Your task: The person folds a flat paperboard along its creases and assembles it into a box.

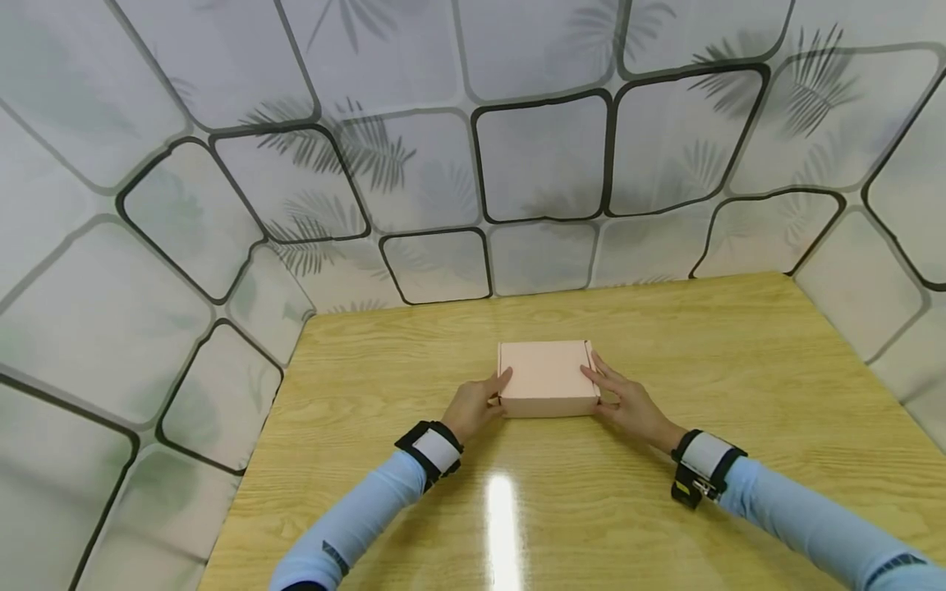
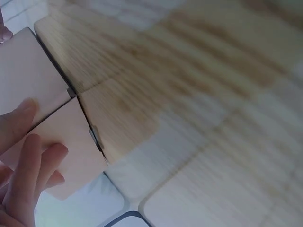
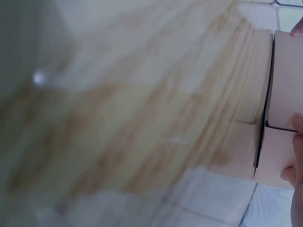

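Observation:
A small, flat pinkish cardboard box (image 1: 545, 373) with its lid closed sits on the wooden table in the head view. On its left side my left hand (image 1: 475, 405) grips it, the thumb on the lid's edge and the fingers against the side. My right hand (image 1: 632, 405) holds the opposite side, with fingertips over the lid and down the right wall. In the left wrist view, left-hand fingers (image 2: 29, 165) press on the box's side wall (image 2: 78, 142). The right wrist view catches the box (image 3: 286, 75) at its edge, with part of the right hand (image 3: 298, 161) beside it.
The light wood table (image 1: 369, 361) runs back to a pale curtain (image 1: 543, 160) printed with dark outlined shapes and leaves, which also hangs on the left and right. A bright light reflection (image 1: 502, 525) lies on the table in front of the box.

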Demonstrator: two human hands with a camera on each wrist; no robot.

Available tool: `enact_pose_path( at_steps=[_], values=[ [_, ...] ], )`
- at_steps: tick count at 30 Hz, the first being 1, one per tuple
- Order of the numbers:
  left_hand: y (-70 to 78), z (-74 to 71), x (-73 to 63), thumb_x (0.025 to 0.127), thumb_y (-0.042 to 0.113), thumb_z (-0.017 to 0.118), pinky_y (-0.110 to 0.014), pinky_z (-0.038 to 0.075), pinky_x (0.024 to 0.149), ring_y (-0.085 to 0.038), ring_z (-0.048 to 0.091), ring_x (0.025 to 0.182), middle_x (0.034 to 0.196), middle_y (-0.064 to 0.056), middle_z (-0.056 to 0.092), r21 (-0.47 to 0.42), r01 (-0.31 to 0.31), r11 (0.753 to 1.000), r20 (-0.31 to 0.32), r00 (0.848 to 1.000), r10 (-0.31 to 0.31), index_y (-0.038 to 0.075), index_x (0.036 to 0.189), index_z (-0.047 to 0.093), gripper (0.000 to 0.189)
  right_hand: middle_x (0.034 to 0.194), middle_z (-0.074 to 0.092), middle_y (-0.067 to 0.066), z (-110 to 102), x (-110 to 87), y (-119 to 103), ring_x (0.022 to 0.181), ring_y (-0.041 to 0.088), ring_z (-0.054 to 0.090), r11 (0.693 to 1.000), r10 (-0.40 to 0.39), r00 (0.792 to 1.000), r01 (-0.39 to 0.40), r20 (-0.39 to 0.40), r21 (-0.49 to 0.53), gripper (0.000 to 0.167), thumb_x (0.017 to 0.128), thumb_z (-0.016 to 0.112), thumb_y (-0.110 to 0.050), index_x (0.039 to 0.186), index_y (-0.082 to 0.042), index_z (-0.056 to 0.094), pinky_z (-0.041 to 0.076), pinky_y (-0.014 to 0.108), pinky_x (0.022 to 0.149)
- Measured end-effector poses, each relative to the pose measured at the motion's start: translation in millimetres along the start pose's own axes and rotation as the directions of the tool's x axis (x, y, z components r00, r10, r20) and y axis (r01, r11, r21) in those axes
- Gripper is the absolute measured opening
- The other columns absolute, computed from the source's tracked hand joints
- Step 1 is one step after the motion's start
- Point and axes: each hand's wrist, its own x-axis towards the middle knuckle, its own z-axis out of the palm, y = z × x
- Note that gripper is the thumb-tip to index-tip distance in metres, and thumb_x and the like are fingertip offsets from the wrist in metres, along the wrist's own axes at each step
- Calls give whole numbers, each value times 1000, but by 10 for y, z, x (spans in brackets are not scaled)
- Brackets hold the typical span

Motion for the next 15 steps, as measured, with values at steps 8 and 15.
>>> enact_pose_path(
  at_steps=[8,15],
  values=[
    [-6,40,6,77,12,72,-24,54,74,-20,68,92,123,-22,54,4,38,999,9,999,-38,6,135,45,64,143,24,34,8,-20,-2,117,49,41,999,2,1000,-2,-7,-53,70,68,71,14,132,6,45,54,19,63],
    [-8,71,-5,77,13,72,-23,54,73,-18,68,90,126,-18,54,16,71,997,19,997,-72,11,137,44,67,145,23,31,-23,-31,-25,113,46,48,999,34,999,-33,13,-25,70,67,71,15,132,5,45,54,20,64]
  ],
)
